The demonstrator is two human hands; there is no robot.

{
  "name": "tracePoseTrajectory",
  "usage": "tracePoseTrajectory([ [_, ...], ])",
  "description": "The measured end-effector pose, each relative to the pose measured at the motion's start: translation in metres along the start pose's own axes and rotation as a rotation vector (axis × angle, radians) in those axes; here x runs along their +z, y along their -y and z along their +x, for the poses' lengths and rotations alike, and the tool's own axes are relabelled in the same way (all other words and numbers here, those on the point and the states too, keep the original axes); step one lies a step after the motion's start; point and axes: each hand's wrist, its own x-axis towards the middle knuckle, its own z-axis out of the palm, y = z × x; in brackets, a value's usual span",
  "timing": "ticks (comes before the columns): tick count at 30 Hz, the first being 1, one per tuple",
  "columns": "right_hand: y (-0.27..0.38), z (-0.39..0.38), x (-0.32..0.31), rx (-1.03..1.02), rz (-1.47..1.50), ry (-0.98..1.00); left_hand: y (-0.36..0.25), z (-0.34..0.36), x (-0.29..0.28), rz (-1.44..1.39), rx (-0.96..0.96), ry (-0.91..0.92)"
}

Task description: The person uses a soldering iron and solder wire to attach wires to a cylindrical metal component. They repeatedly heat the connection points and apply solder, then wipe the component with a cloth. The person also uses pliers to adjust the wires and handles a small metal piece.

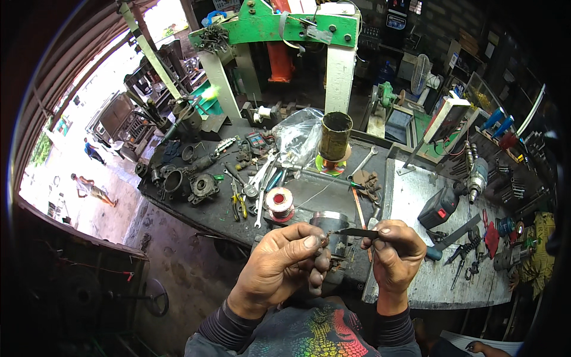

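My right hand pinches a thin dark blade between thumb and fingers, its tip pointing left. In my left hand, thumb and forefinger are pressed together on a small piece, too small to name. The blade's tip comes up close to that piece; whether they touch I cannot tell. Just beyond both hands, a round metal cylinder sits at the bench's near edge, partly hidden by my fingers. A spool of wire stands on the bench beyond my left hand.
Pliers, spanners and greasy metal parts cover the bench's left side. A dark metal can stands farther back, beside a clear plastic bag. To the right, a metal-topped table bears a cordless tool.
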Motion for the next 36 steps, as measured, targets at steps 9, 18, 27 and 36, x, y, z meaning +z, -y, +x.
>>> tracePoseTrajectory([
  [9, 0.001, -0.006, -0.012, 0.017, 0.016, -0.069, -0.002, -0.011, 0.003, 0.335, 0.207, -0.129],
  [18, 0.018, -0.057, -0.067, 0.242, -0.003, -0.339, 0.004, -0.038, -0.059, 1.376, 0.738, -0.424],
  [27, 0.030, -0.093, -0.021, 0.272, -0.264, -0.249, 0.010, -0.033, -0.095, 1.868, 0.723, -0.419],
  [36, 0.025, -0.095, 0.004, 0.250, -0.303, -0.307, -0.002, -0.036, -0.108, 1.714, 0.598, -0.433],
])
